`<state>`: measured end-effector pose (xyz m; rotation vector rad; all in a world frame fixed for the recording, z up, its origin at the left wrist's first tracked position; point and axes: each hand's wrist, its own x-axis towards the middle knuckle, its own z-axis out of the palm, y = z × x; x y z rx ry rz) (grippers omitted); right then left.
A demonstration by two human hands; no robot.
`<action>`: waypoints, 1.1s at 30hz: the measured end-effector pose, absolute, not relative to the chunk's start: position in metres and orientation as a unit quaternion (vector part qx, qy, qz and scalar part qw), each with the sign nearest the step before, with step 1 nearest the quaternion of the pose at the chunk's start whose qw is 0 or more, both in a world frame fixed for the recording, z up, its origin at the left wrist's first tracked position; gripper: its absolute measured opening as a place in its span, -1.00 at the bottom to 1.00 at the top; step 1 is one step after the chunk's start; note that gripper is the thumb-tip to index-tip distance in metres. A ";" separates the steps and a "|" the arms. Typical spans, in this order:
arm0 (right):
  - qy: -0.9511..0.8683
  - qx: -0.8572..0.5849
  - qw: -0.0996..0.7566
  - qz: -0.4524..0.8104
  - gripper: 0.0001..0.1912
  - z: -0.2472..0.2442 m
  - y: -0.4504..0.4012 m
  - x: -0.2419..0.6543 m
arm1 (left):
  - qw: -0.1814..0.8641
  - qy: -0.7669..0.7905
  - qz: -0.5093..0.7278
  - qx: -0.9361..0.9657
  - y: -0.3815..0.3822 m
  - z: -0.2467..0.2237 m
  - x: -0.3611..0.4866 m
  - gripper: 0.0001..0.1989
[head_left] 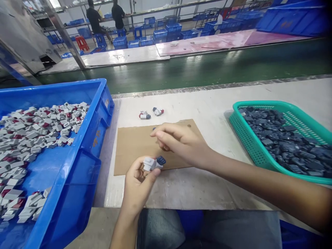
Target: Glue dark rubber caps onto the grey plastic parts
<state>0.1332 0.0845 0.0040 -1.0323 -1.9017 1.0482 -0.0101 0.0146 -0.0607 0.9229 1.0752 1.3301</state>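
Note:
My left hand [140, 180] pinches a small white plastic piece with a dark blue part on its right end [153, 163], held just above the near edge of a brown cardboard sheet [137, 145]. Over the sheet, up and to the right of that piece, my right hand [178, 140] is closed, its thumb and index finger close together. Whatever it holds, if anything, is hidden. A dark blue speck shows by its index fingertip; I cannot tell whether it is held. Beyond the cardboard lie two small white, dark blue and red assemblies [144, 115] [158, 111].
On the left, a blue crate [100, 114] contains many white and dark red pieces. A green perforated basket [242, 138] of dark blue pieces stands on the right. Behind the white table [207, 103] runs a green conveyor belt [194, 69]. Two people sit far back among blue crates.

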 end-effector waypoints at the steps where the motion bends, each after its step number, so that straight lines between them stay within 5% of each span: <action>1: -0.743 -0.402 0.359 0.397 -0.73 0.002 0.082 0.132 | 0.567 0.452 0.590 0.354 0.014 -0.059 -0.010 -0.76; 7: -0.756 -0.409 0.307 0.407 -0.81 -0.014 0.049 0.139 | 0.625 0.385 0.636 0.236 0.012 -0.051 -0.005 -0.70; 12: -0.572 -0.349 0.283 0.686 -0.51 -0.022 0.027 0.136 | 0.673 0.343 0.589 0.288 0.008 -0.054 0.007 -0.64; 16: -0.411 -0.296 0.264 0.821 -0.51 -0.018 0.019 0.137 | 0.621 0.347 0.590 0.381 0.009 -0.055 0.007 -0.71; 20: -0.386 -0.276 0.295 0.829 -0.57 -0.018 0.018 0.144 | 0.533 0.363 0.590 0.485 0.011 -0.052 0.001 -0.70; 26: -0.384 -0.235 0.320 0.834 -0.55 -0.031 0.015 0.141 | 0.573 0.407 0.589 0.399 0.006 -0.043 0.010 -0.77; 33: -0.578 -0.355 0.414 0.606 -0.72 -0.038 0.013 0.138 | 0.528 0.468 0.606 0.368 0.010 -0.055 0.028 -0.73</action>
